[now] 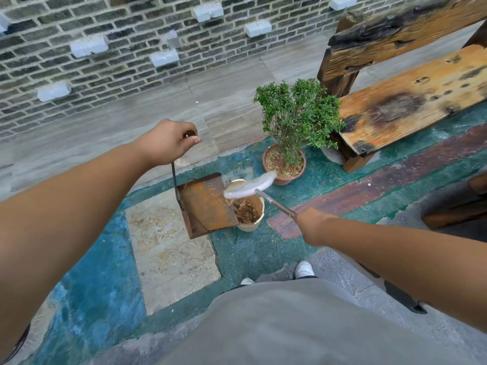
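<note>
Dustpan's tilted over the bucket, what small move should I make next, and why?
Probably draw the brush down the dustpan toward the bucket: a few leaf scraps cling to the tilted pan, and the bristles sit at its edge.

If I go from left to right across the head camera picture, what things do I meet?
First the left hand gripping a handle → rusty dustpan → cream bucket of dry leaves → potted plant → wooden bench. The brush, held by the right hand, overlaps the bucket, so it is left out.
</note>
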A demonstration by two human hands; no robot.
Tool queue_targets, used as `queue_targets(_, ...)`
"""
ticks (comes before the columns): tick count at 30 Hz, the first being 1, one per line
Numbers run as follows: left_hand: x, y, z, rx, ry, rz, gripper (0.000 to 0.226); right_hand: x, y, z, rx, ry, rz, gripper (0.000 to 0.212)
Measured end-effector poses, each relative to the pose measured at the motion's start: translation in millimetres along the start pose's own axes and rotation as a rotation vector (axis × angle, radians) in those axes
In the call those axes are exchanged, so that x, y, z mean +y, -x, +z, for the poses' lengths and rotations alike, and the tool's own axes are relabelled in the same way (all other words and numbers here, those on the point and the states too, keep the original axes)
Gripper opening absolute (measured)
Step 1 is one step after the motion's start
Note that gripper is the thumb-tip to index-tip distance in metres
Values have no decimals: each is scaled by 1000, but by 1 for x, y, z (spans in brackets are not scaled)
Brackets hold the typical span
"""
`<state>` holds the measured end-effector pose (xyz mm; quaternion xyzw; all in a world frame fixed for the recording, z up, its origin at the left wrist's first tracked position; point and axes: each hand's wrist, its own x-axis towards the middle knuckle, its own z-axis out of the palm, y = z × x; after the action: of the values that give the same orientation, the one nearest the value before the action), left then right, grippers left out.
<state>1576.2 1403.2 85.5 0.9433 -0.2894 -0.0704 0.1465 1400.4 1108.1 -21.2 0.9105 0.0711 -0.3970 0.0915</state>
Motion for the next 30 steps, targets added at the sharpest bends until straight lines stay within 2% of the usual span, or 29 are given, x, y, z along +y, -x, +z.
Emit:
queue_targets(7,2,0,7,-13,-2,-40,26,-5,-5,11,-8,-49,31,37)
queue_targets(15,-8,-3,4,13,2,-80,28,3,-5,4,0,-221,114,37)
queue_targets(20,-4,-6,-1,20,16,-61,29,9,-3,-10,-16,-442,80,28)
queue_targets(24,12,-16,-6,41,29,-38,30,11,5,-23,-43,-609,42,44)
queue_targets(30,66,-34,-2,76,103,8,30,28,25,-31,-148,-937,14,56)
